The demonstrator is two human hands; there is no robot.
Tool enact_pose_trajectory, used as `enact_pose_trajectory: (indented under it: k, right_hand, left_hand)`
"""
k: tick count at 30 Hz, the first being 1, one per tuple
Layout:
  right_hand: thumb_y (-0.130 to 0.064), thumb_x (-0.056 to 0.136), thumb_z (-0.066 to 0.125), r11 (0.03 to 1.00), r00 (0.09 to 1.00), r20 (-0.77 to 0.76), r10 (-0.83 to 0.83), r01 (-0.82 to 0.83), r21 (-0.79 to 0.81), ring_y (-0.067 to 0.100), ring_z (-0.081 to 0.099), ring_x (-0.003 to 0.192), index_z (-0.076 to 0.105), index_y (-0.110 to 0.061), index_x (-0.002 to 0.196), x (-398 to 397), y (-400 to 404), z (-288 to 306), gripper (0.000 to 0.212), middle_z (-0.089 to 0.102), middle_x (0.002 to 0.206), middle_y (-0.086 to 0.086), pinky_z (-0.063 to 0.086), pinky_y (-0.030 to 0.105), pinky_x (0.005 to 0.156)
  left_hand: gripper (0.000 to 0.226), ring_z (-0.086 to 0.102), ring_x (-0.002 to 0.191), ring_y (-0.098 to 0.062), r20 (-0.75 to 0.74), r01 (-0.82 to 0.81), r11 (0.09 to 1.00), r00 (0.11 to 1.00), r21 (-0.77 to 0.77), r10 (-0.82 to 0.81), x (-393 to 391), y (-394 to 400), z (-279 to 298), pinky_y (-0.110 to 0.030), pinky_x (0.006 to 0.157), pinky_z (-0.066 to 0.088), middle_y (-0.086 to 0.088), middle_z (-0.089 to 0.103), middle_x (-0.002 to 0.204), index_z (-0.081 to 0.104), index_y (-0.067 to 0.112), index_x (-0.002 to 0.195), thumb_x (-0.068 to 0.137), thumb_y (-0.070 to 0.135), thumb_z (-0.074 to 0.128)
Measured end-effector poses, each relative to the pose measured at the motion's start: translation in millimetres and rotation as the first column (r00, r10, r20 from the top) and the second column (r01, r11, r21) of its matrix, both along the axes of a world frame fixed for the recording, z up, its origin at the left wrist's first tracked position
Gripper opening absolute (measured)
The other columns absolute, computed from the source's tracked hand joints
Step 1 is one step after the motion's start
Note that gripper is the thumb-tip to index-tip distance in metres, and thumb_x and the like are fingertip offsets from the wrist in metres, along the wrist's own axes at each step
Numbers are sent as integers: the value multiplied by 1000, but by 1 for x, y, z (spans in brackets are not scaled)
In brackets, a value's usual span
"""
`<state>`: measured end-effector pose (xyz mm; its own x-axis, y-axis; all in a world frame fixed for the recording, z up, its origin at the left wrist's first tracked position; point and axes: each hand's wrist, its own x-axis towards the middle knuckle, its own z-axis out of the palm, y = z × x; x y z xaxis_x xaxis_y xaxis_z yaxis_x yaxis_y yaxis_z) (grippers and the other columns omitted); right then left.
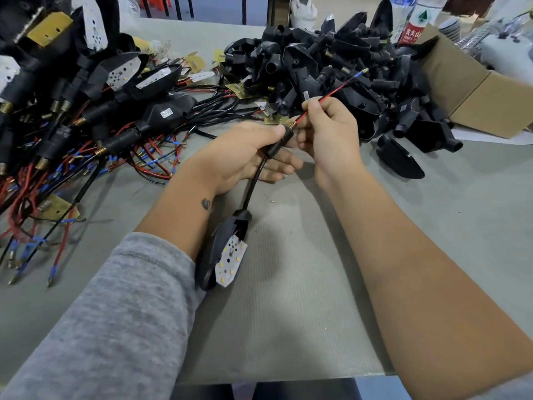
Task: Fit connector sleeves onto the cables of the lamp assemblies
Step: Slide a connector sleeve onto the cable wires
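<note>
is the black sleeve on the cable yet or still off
On. The black sleeve surrounds the cable in the left hand; red wire exits its brass end.

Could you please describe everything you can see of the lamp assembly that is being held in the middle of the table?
The lamp assembly has a black, plastic-looking housing with a white LED board facing up, lying on the grey table beside the left forearm. A black cable rises from it into a black sleeve gripped by the left hand. A brass threaded end shows at the sleeve's tip, and a thin red wire runs on, pinched by the right hand, to a blue-capped terminal.
</note>
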<state>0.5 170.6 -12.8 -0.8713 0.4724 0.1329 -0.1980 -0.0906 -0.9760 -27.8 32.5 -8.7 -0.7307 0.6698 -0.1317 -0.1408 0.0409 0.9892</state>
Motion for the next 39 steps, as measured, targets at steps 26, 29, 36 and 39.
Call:
enact_pose_trajectory:
  k: [26, 29, 36, 39]
  right_hand:
    - [-12, 104, 43, 951, 992, -72, -102, 76, -301, 10, 50, 50, 50, -11, 89, 0, 19, 3, 16, 65, 71, 8, 44, 21, 50]
    - [-13, 104, 44, 933, 995, -86, -40, 7, -361, 12, 51, 54, 52, -10, 97, 0, 16, 7, 11, 66, 77, 11, 46, 21, 53]
    - [-9, 95, 56, 892, 890, 82, 449, -452, 17, 11, 44, 56, 59, 2, 107, 7, 2, 6, 17, 55, 75, 8, 41, 19, 56]
    - [-4, 94, 56, 863, 865, 85, 495, -501, 69, 14, 45, 58, 59, 8, 112, 10, 1, 5, 23, 58, 87, 17, 41, 23, 56]
  left_hand:
    - [43, 68, 60, -22, 177, 150, 988, 974, -47, -139, -6, -1, -5, -25, 52, 54, -11, 70, 72, 57, 6, 92, 105, 36, 29]
    - [40, 63, 56, -20, 143, 118, 993, 983, -12, -115, -10, -7, -8, -26, 50, 51, -9, 65, 71, 62, 11, 98, 103, 42, 36]
    - [47, 58, 47, -15, 240, 40, 999, 970, -4, -38, -14, -7, -7, -20, 44, 48, -4, 61, 61, 66, 13, 82, 102, 42, 35]
    - [32, 60, 44, -18, 264, -58, 998, 963, 24, 50, -13, -7, -2, -22, 42, 49, -12, 69, 70, 65, 19, 94, 102, 38, 40]
